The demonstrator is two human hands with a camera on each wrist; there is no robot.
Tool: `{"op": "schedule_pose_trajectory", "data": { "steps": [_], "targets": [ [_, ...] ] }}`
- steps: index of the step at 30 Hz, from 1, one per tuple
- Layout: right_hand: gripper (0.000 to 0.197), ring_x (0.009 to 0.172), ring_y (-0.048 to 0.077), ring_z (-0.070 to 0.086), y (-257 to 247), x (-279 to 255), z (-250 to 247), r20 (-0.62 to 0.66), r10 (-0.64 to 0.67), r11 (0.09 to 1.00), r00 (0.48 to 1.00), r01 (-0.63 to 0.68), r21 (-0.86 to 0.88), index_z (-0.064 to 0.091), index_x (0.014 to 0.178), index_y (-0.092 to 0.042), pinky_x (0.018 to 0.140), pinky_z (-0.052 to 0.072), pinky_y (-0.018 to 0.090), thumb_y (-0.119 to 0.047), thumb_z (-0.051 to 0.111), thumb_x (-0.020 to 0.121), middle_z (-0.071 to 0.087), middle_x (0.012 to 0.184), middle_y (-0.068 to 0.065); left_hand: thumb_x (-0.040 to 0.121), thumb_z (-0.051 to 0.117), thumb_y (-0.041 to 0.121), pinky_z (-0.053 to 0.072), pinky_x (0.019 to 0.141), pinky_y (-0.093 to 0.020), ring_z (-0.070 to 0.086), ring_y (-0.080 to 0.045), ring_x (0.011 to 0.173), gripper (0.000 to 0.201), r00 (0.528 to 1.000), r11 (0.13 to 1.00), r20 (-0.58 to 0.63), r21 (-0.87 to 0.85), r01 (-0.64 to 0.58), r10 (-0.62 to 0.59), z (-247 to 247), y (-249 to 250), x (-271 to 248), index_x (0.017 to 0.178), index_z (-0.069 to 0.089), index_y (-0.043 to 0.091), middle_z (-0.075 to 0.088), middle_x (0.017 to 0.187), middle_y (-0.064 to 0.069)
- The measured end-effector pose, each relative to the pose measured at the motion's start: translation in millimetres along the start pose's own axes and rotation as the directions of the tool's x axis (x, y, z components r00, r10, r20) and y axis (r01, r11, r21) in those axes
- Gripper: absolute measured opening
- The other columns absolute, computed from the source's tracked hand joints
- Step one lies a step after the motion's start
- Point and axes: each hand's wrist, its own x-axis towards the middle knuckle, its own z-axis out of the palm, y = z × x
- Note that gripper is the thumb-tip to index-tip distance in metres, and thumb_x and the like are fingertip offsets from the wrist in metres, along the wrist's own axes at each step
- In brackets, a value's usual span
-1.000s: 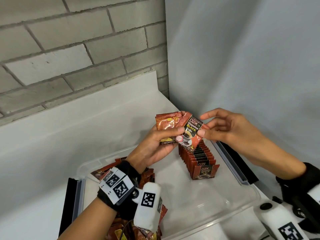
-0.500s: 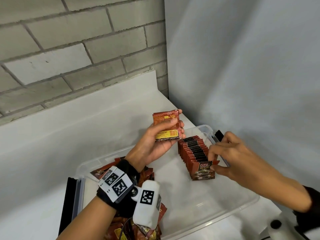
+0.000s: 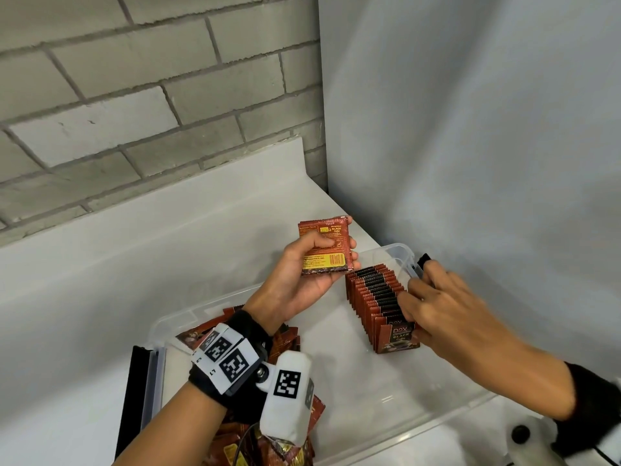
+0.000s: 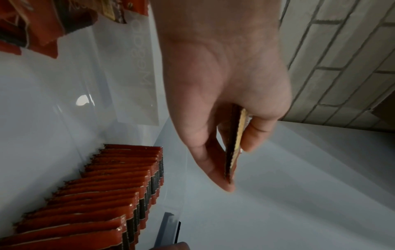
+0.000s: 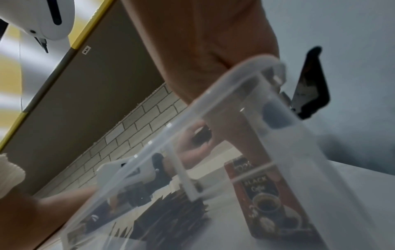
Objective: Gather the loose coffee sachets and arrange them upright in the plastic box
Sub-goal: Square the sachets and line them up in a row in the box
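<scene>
One clear plastic box (image 3: 386, 391) is sitting on a white counter (image 3: 168, 250) in the corner between a grey brick wall (image 3: 151, 95) and a plain pale wall (image 3: 470, 129), with one black latch (image 3: 424, 258) standing up at its far right edge. Inside it, a single row of upright sachets (image 3: 376, 297) is running along the right side, packed face to back; roughly fifteen are showing, though the exact count is hard to make out. Each is reddish-brown with a black band near the top, and the nearest one is showing a black label and a coffee cup. One loose heap of sachets (image 3: 282, 341) is lying jumbled at the box's left end, partly hidden under the left wrist. The right hand (image 3: 447, 314) is resting over the right side of the row, its curled fingers touching the sachet tops; whether it is pinching one I cannot tell. The left hand (image 3: 302, 280) is gripping a small held stack of sachets (image 3: 325, 245) above the box, thumb across the printed back with its yellow panel and barcode, fingers behind; its number cannot be told.
</scene>
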Motion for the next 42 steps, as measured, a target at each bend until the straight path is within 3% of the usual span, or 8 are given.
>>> {"op": "schedule_pose_trajectory", "data": {
  "steps": [6,17,21,24,31,36,38,42],
  "targets": [
    [0.050,0.079,0.024,0.038,-1.5,0.2,-0.9,0.008,0.000,1.000,1.000,0.001,-0.022,0.059,0.063,-0.014,0.051,0.046,0.035,-0.012,0.094,0.027,0.057,0.064,0.002,0.071,0.058,0.005,0.056,0.064,-0.028,0.067,-0.021,0.070,0.057,0.999,0.997,-0.050,0.078,-0.012,0.016,0.1,-1.8,0.6,0.127,0.052,-0.002,0.066,0.083,-0.014],
    [0.056,0.073,0.013,0.022,4.3,5.6,-8.2,0.084,-0.036,0.992,0.996,0.026,0.124,0.056,0.062,-0.021,0.049,0.036,0.025,-0.027,0.096,0.024,0.050,0.062,-0.009,0.074,0.068,-0.002,0.056,0.069,-0.025,0.069,-0.016,0.079,0.034,0.999,0.984,-0.030,0.173,-0.037,0.043,-1.7,-2.0,-0.2,0.106,0.060,0.006,0.070,0.083,-0.004],
    [0.037,0.086,0.010,0.023,5.5,11.9,-14.7,0.252,0.028,0.971,0.967,-0.086,0.224,0.054,0.086,-0.027,0.072,0.036,0.019,-0.043,0.082,0.067,0.044,0.084,-0.017,0.073,0.069,-0.003,0.056,0.069,-0.025,0.070,-0.015,0.077,0.034,0.999,0.978,0.000,0.204,-0.049,0.050,0.6,-1.9,-1.0,0.105,0.061,0.006,0.071,0.081,-0.003],
    [0.031,0.097,0.003,0.031,7.8,14.3,-24.5,0.362,0.112,0.851,0.926,-0.277,0.446,0.052,0.095,-0.030,0.076,0.033,0.010,-0.048,0.070,0.078,0.048,0.092,-0.019,0.070,0.064,0.001,0.056,0.069,-0.024,0.070,-0.014,0.075,0.033,0.999,0.973,0.015,0.225,-0.047,0.045,2.9,-1.9,-1.7,0.103,0.062,0.008,0.071,0.079,-0.002],
    [0.044,0.078,-0.006,0.046,8.5,28.5,-39.6,0.121,0.400,0.612,0.908,-0.364,0.702,0.058,0.097,-0.035,0.064,0.036,0.010,-0.060,0.062,0.061,0.061,0.083,-0.019,0.070,0.065,0.001,0.056,0.070,-0.025,0.070,-0.017,0.079,0.032,0.997,0.958,0.070,0.281,-0.053,0.034,7.8,-6.6,-3.8,0.101,0.064,0.008,0.072,0.083,-0.003],
    [0.027,0.056,0.007,0.037,4.8,32.1,-34.1,0.165,0.379,0.454,0.910,-0.339,0.824,0.064,0.096,-0.025,0.054,0.035,0.017,-0.033,0.076,0.074,0.069,0.074,-0.011,0.075,0.069,-0.002,0.057,0.074,-0.027,0.071,-0.021,0.084,0.028,0.994,0.955,0.108,0.295,-0.028,-0.004,6.5,-9.7,-3.8,0.100,0.067,0.009,0.073,0.089,-0.007],
    [0.017,0.053,0.007,0.035,4.4,32.1,-33.7,0.154,0.361,0.430,0.920,-0.311,0.848,0.068,0.091,-0.024,0.052,0.033,0.018,-0.026,0.076,0.076,0.069,0.071,-0.010,0.068,0.082,0.006,0.056,0.076,-0.027,0.071,-0.021,0.087,0.032,0.993,0.956,0.119,0.293,-0.018,-0.018,7.6,-9.4,-3.8,0.097,0.069,0.010,0.073,0.091,-0.008],
    [0.006,0.052,0.006,0.038,6.7,32.0,-39.6,0.056,0.402,0.415,0.914,-0.237,0.879,0.070,0.080,-0.026,0.051,0.033,0.013,-0.025,0.075,0.076,0.063,0.068,-0.016,0.043,0.082,0.068,0.056,0.079,-0.031,0.068,-0.024,0.098,0.095,0.988,0.973,0.103,0.211,0.093,-0.117,9.0,-7.9,-5.1,0.114,0.065,0.008,0.068,0.113,-0.015]
  ]
}}
